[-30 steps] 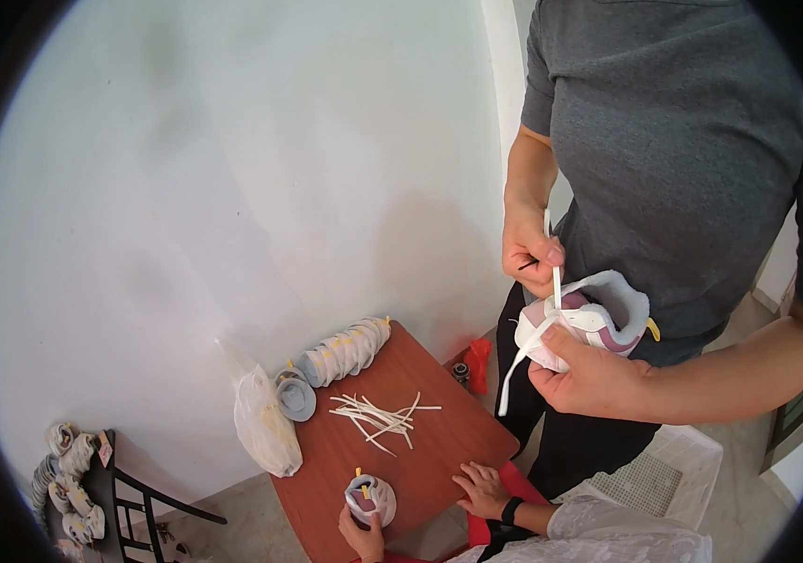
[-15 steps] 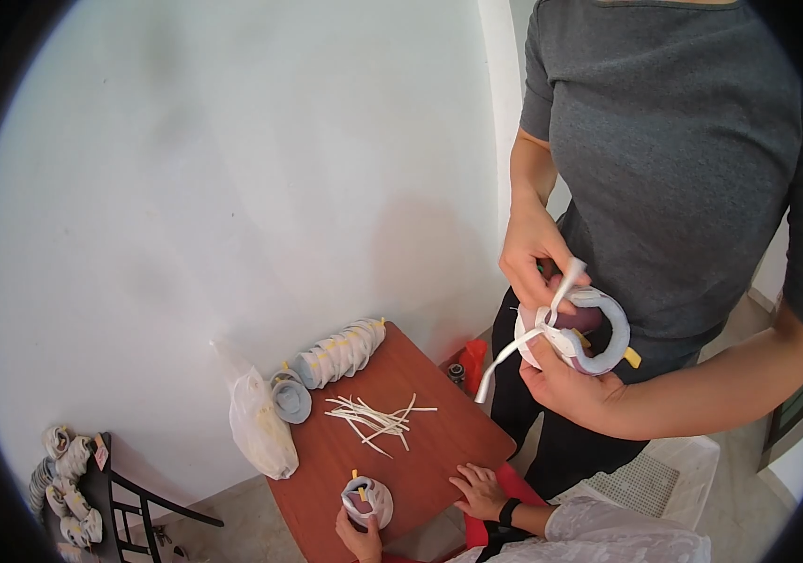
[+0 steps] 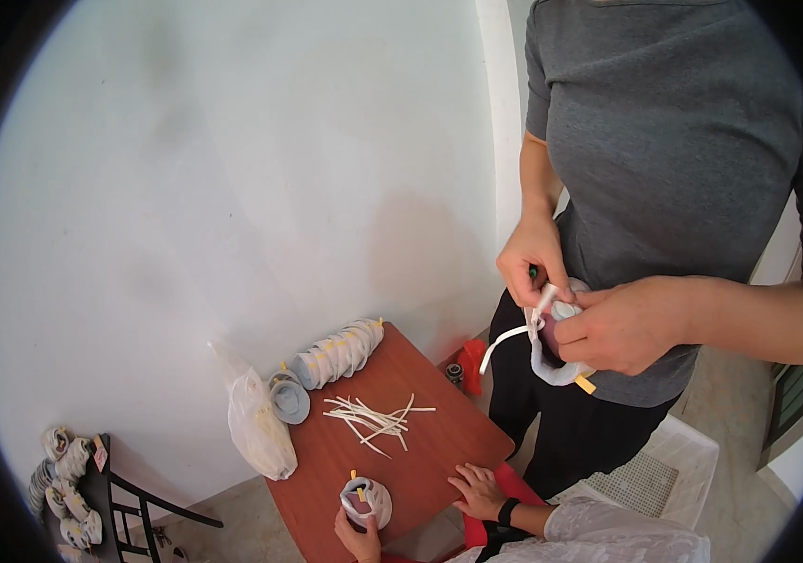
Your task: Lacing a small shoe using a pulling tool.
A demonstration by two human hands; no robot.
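On the near part of the red-brown table, my left hand grips the side of a pale shoe upper with a grey collar, a mauve inside and yellow tabs. My right hand, a black band on its wrist, lies at the table's front edge with fingers spread and nothing in them. A loose pile of white laces is in the middle of the table. Beyond it, a row of nested shoe uppers lies along the back edge, beside stacked grey-lined ones.
A standing co-worker in grey handles another shoe upper with a white lace. A white plastic bag leans at the table's left. A white crate is at right, and a dark rack with more shoe pieces at lower left.
The co-worker has turned their shoe upper, and one of their hands has moved from under it to over it. My hands and the things on the table stay put.
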